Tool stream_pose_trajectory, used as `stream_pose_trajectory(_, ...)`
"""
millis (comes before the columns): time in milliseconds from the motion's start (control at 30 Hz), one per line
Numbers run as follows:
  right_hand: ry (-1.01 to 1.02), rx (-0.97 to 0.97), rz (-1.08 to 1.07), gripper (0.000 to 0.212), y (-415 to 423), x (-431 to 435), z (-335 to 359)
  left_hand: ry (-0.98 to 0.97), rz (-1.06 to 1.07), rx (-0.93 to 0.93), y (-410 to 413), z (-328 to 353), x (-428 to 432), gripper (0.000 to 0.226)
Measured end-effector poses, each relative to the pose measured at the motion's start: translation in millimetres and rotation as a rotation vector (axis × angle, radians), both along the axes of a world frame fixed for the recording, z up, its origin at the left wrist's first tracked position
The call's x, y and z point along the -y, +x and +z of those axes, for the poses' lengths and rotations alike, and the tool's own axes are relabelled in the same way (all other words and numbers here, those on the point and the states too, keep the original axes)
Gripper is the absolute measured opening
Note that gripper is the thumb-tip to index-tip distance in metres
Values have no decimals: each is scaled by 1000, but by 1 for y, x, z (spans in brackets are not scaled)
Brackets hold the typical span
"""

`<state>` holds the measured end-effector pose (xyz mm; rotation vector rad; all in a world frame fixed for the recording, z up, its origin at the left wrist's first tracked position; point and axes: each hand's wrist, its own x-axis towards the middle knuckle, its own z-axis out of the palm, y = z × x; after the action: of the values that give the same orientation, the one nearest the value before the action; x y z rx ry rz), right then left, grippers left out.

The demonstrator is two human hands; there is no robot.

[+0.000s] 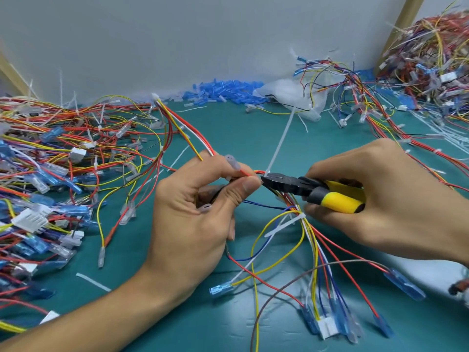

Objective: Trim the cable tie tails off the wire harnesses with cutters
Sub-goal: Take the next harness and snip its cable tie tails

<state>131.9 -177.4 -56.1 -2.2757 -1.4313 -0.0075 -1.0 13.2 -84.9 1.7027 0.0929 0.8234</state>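
Pinching harness [289,200], cutters [291,182] at tie tail [280,141], piles [63,153] flanking mat [241,138]

The person's left grip [193,214] pinched a bundle of red, yellow, blue and white wires, one wire harness [311,240], between thumb and curled fingers above the middle of the teal-covered bench [228,138]. The right grip [396,199] was wrapped round the yellow handles of black-headed cutters [304,185], whose tips sat at the base of a long white cable tie tail [279,143] standing up from the bundle. A second white tie tail [281,226] stuck out lower on the same harness. A heap of tangled harnesses [63,161] covered the bench's left side and another heap [431,59] its far right corner. Small blue plastic sleeves [223,90] lay along the far edge, and a cut white strip [92,282] lay near the front.
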Motion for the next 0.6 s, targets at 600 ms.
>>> stream_pose_trajectory(600, -7, 23, -12, 24, 1, 1, 2, 139, 2, 7, 2, -18, -16, 13)
